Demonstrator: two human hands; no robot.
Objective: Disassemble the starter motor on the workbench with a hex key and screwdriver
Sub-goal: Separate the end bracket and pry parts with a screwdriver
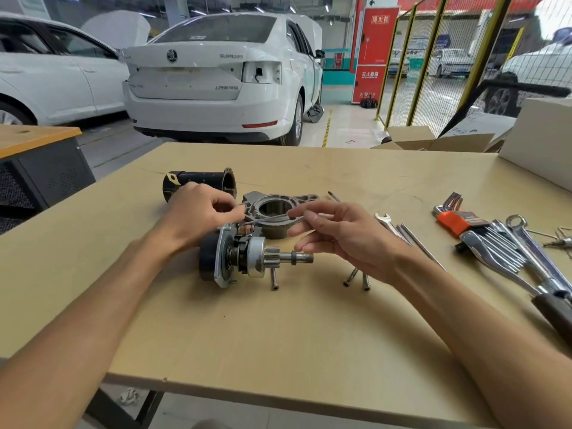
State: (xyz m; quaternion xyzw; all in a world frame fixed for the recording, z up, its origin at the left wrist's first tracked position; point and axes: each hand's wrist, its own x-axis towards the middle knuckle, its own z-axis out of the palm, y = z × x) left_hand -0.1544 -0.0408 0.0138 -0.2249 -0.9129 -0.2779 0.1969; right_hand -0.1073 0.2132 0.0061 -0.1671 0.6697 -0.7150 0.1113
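starter motor [244,258] lies partly stripped on the counter [278,335], pinion shaft pointing right. left hand [198,215] and right hand [337,233] pinch opposite ends of a thin hex key [266,218] above it. loose bolts [356,278] lie nearby.

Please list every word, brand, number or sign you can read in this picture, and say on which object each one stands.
"SUPERB": boot lid of the white car.
Round badge, no words legible: same boot lid.
Chinese characters, too blurred to read: car's lower boot lid and red fire cabinet.
Starter motor and hex key set: no legible text.
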